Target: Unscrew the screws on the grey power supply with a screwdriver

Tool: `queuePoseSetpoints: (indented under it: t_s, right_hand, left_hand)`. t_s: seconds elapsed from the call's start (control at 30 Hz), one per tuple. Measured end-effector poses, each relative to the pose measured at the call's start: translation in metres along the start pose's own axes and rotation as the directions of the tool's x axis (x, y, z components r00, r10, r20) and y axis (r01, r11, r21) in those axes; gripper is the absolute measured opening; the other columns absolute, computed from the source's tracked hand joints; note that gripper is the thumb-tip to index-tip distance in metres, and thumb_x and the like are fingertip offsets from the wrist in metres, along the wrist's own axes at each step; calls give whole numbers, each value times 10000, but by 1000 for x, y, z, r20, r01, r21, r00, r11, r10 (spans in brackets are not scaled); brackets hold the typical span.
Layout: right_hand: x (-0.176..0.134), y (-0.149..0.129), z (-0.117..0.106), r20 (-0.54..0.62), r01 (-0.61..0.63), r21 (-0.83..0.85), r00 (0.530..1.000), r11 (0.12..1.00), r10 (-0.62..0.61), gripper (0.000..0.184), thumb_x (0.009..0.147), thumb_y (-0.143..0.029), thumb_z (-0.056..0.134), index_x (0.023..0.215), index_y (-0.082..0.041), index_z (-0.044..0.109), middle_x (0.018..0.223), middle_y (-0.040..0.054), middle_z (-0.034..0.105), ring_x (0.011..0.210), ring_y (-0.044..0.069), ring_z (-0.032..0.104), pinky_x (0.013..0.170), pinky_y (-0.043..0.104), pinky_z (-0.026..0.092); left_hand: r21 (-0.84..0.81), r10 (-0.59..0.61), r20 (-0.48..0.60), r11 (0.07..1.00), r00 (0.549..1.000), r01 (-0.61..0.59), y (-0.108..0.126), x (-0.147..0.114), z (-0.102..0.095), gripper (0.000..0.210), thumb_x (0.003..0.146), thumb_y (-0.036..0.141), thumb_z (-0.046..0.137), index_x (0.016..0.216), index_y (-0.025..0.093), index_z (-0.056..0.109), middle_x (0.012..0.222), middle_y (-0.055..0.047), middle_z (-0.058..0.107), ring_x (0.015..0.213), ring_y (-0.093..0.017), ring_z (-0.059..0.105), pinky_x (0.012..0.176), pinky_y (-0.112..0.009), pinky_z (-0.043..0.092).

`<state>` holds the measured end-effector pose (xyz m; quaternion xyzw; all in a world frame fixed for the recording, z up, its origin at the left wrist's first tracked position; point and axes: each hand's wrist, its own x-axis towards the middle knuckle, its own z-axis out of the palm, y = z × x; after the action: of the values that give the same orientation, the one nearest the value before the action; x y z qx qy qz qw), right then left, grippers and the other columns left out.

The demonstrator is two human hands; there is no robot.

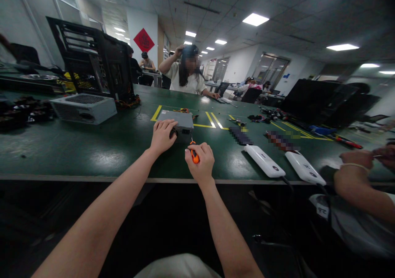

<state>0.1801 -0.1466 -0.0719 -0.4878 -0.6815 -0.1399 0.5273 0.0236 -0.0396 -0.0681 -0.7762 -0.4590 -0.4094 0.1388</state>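
Note:
A grey computer power supply [182, 118] lies on the green table in front of me, its near side facing my body. My left hand [164, 136] grips its left part, fingers bent over the top edge; a dark round part shows beside the thumb. In my right hand [201, 159] is a screwdriver [194, 156] with an orange and black handle, the fingers closed around it. Its thin shaft points up and away to the right end of the supply's near side. Whether the tip sits in a screw is too small to tell.
Left stand a black computer case [92, 59] and a second power supply [84, 108]. Two white power banks [265, 161] lie right, cables over the table edge. A person [188, 70] sits opposite; another person's arm [361, 179] is at right. Yellow tape [210, 120] marks the table.

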Motion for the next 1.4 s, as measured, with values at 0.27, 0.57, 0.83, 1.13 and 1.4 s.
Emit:
queuePoseSetpoints:
  t_s: [0.27,0.57,0.83,1.13,1.4]
  right_hand:
    - [-2,2,1,-7,-26,56,1000,998,26,202,868,-342,473,887,-184,598,741,19,606,663,144,540,679,277,398]
    - [-1,0,0,0,-41,49,999,998,41,230,875,-350,447,929,-194,608,783,33,606,711,158,559,693,289,412]
    - [-1,1,1,1,6,51,1000,999,-6,197,861,-355,483,846,-194,595,759,29,624,714,159,566,706,289,402]
    - [-2,1,0,5,-54,71,999,996,54,222,879,-343,442,968,-187,571,722,5,602,646,139,552,678,273,400]
    - [0,-1,-1,30,55,-44,998,997,-54,195,845,-339,497,767,-214,624,720,27,536,716,166,509,707,302,387]
  left_hand:
    - [-2,2,-6,1000,1000,-2,0,0,0,390,812,227,482,1199,227,531,1283,-56,545,1210,-236,445,1076,-425,232]
    - [-25,-13,10,1000,1000,13,0,0,0,411,805,223,476,1213,242,526,1291,-60,541,1217,-251,439,1072,-452,232]
    - [2,-1,6,1000,1000,1,0,0,-1,398,811,223,475,1205,230,528,1289,-57,541,1214,-238,445,1070,-432,241]
    - [-9,-17,15,1000,1000,17,1,0,-1,402,812,227,475,1211,248,522,1293,-49,539,1230,-239,433,1078,-439,232]
    - [-15,-12,12,1000,1000,12,0,0,-1,398,810,225,477,1205,236,527,1283,-56,544,1219,-239,440,1075,-431,235]
